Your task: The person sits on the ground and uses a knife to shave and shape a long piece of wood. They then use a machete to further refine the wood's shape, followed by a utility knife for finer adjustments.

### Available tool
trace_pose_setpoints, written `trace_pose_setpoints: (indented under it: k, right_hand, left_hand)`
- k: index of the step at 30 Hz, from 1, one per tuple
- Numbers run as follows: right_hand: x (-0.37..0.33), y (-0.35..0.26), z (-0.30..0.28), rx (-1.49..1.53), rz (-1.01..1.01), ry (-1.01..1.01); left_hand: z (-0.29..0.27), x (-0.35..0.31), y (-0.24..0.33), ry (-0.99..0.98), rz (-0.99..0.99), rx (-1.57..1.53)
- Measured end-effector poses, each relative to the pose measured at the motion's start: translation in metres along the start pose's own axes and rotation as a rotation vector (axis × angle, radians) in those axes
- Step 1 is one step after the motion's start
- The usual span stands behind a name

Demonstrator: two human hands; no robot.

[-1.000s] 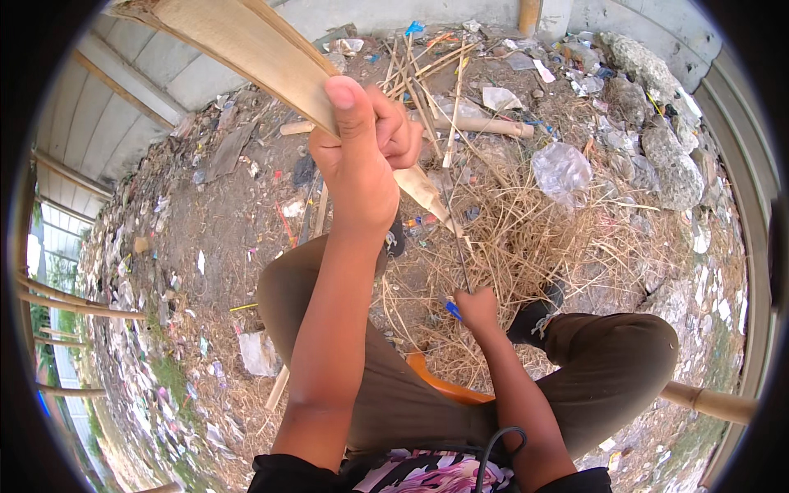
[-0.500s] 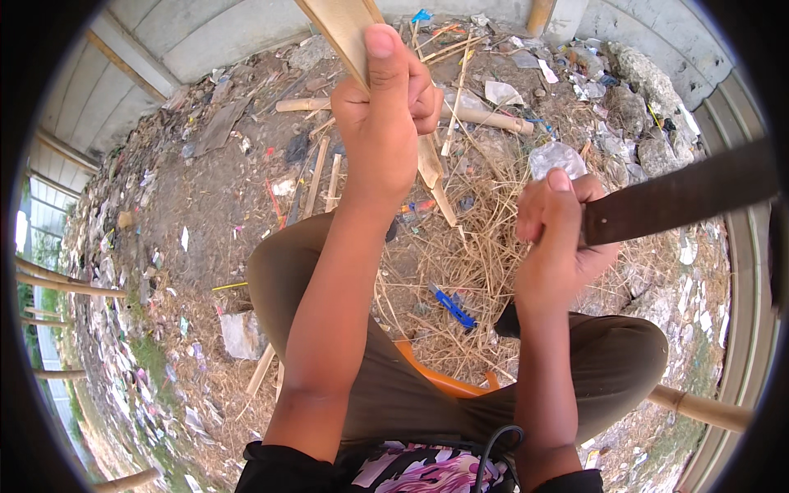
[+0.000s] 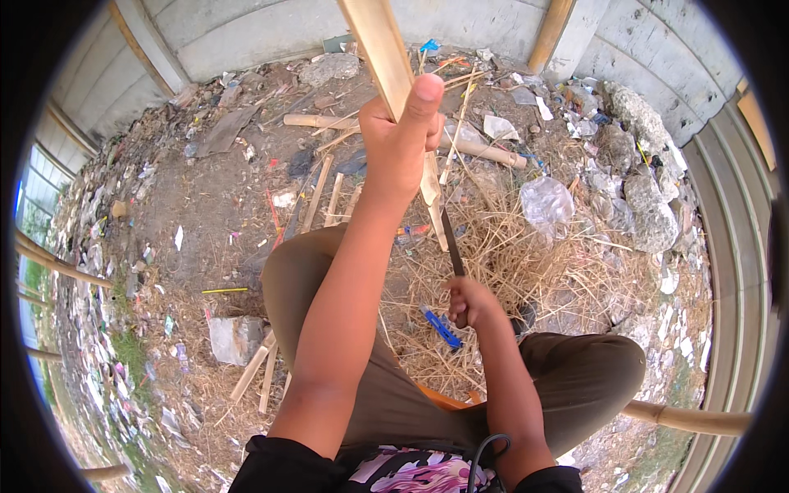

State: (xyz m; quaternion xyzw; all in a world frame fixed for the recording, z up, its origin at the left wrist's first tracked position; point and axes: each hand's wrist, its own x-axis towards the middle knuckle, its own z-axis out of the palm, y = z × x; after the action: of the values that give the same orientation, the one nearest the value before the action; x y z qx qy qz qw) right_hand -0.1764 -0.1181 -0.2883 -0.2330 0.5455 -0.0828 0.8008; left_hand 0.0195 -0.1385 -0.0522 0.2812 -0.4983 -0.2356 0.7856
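Observation:
My left hand (image 3: 401, 135) is closed around a split bamboo slat (image 3: 380, 53), thumb along its side. The slat slants from the top of the view down to a narrow, splintered lower end beneath the fist. Lower and to the right, my right hand (image 3: 470, 302) grips the handle of a long dark-bladed machete (image 3: 451, 240). Its blade points away from me and passes close by the slat's lower end; whether they touch I cannot tell. Beneath the right hand, a blue box cutter (image 3: 441, 327) lies on the ground among bamboo shavings (image 3: 509, 255).
Cut bamboo strips (image 3: 319, 193) lie left of the slat, and a bamboo pole (image 3: 485, 152) lies across the ground beyond it. A crumpled clear plastic bag (image 3: 546, 205) sits to the right. Concrete chunks (image 3: 651, 209) and a grey wall (image 3: 460, 29) bound the far side.
My right hand has swung the machete from the raised right side down and inward to the slat's lower end. The left hand and slat have shifted slightly right and down.

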Motion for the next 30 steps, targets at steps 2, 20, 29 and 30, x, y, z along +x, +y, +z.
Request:
trace_pose_setpoints:
  k: [2, 20, 29, 30]
  right_hand:
    - [-0.046, -0.034, 0.012, 0.425, 0.019, -0.461]
    - [0.115, 0.122, -0.053, -0.173, -0.139, 0.57]
    - [-0.011, -0.024, 0.006, 0.832, 0.093, -0.263]
    - [-0.05, -0.047, 0.023, 0.796, -0.084, -0.263]
  left_hand:
    - [0.003, -0.001, 0.0, 0.023, -0.018, -0.003]
    - [0.014, -0.001, 0.002, 0.053, -0.09, -0.072]
    - [-0.001, 0.006, -0.014, 0.077, -0.01, 0.027]
    - [0.003, 0.005, -0.015, 0.075, -0.015, 0.021]
